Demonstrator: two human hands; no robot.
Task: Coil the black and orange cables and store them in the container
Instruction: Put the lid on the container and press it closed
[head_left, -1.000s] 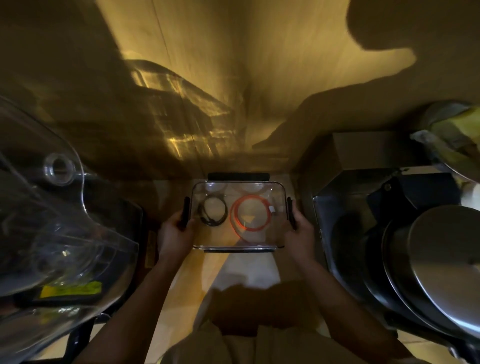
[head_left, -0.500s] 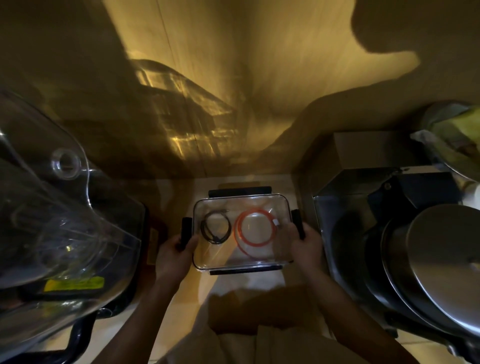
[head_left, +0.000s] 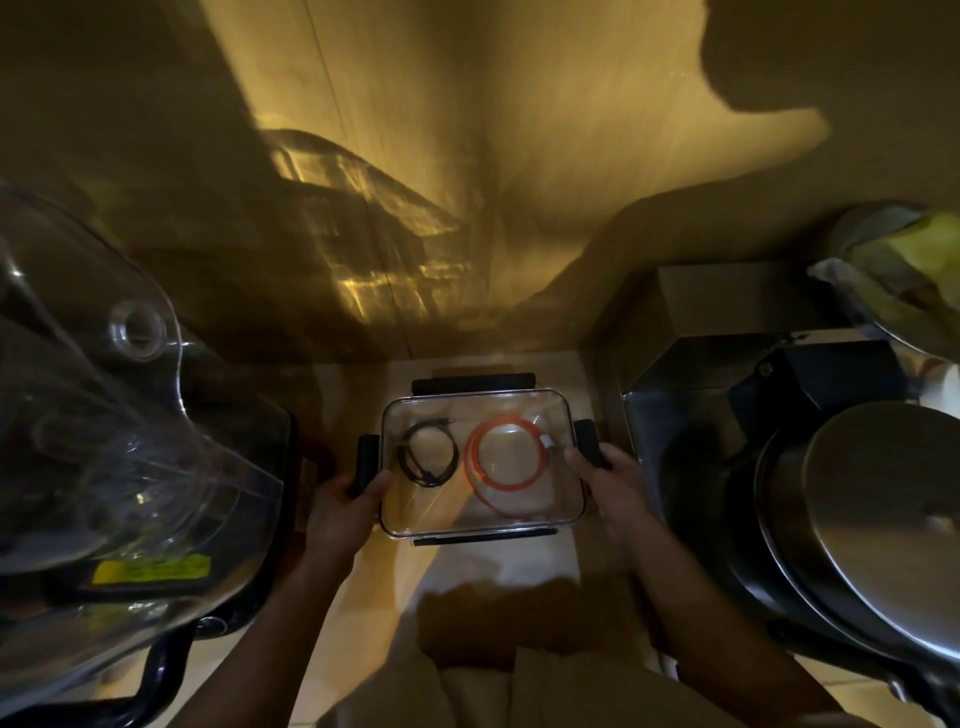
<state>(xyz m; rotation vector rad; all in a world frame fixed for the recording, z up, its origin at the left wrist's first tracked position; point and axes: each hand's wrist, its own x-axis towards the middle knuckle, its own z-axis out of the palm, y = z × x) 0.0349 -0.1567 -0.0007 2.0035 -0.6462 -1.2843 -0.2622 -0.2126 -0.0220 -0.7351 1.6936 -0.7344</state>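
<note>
A clear rectangular container (head_left: 478, 525) with black clip flaps and a clear lid sits low in the middle of the head view. Inside it lie a coiled black cable (head_left: 428, 460) on the left and a coiled orange cable (head_left: 506, 460) with a white plug on the right. My left hand (head_left: 345, 501) grips the container's left side at the black clip. My right hand (head_left: 608, 478) holds the right side, its fingers curled over the right clip.
A large clear plastic lid over a black appliance (head_left: 104, 467) fills the left. Steel pots with lids (head_left: 857, 525) and a metal box (head_left: 691, 374) crowd the right. A wooden wall (head_left: 467, 182) rises behind. A pale shelf surface (head_left: 498, 566) lies under the container.
The container has shifted slightly away from me, down onto the pale surface between the appliance and pots. Both hands stay on its sides, now gripping nearer its front corners.
</note>
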